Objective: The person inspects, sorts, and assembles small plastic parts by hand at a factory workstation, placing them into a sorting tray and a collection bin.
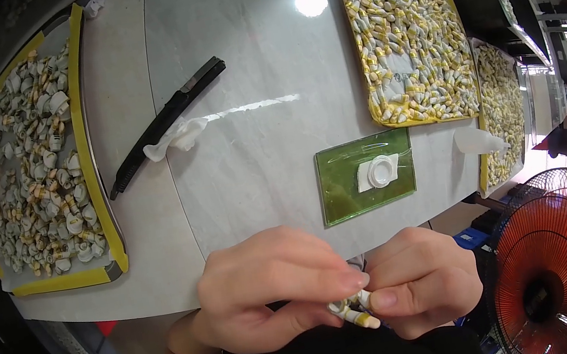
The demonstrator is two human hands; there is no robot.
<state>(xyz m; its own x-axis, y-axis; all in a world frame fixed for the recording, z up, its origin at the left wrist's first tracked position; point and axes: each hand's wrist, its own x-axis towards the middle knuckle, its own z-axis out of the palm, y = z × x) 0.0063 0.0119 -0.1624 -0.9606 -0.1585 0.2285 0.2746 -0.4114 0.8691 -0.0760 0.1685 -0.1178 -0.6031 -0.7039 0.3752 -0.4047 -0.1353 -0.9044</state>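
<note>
Close to my body, just past the table's front edge, both hands meet over a small white and yellow figurine-like piece [357, 316]. My left hand [272, 290] is closed, its thumb and forefinger pinching the piece from the left. From the right, my right hand [426, 280] grips a white part of it between thumb and bent fingers. A pale rounded tip points down and to the right. My fingers cover much of the piece, so I cannot tell whether it is one part or two joined.
Yellow-edged trays of small pieces stand at left [113, 226] and far right [383, 126]. Nearer lie a green mat [346, 200] with a small white dish [381, 172], a white bottle [478, 142], a black folded tool [164, 125] and crumpled tissue [177, 136]. An orange fan [513, 267] stands right.
</note>
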